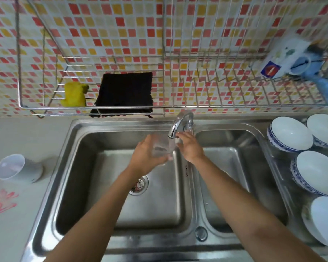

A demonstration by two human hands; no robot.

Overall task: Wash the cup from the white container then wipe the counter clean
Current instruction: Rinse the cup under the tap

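A clear cup [162, 148] was held over the left basin of the steel double sink [95, 127], just under the faucet [175, 125] spout. The cup was gripped from the left side by the left hand [146, 155], fingers wrapped round its wall, thumb tip seen at the lower right edge. The right hand [189, 147] was placed at the cup's right side, near the rim and right below the spout; its fingers were curled toward the cup, but whether they actually closed on it couldn't be told, as that area was blurred. Water flow couldn't be made out w/ certainty.

A white container [17, 168] was seen on the counter [23, 137] well to the left of the sink, lying tilted w/ its opening toward the camera. Red marks [0, 201] were visible on the counter just in front of it. A black cloth [124, 94] & a yellow cloth [74, 94] were hung on the wire rack [95, 107] above the sink, against the tiled wall. White bowls [290, 135] w/ blue rims were stacked on the drainboard at right. The drain strainer [139, 184] was partly hidden by the left forearm.
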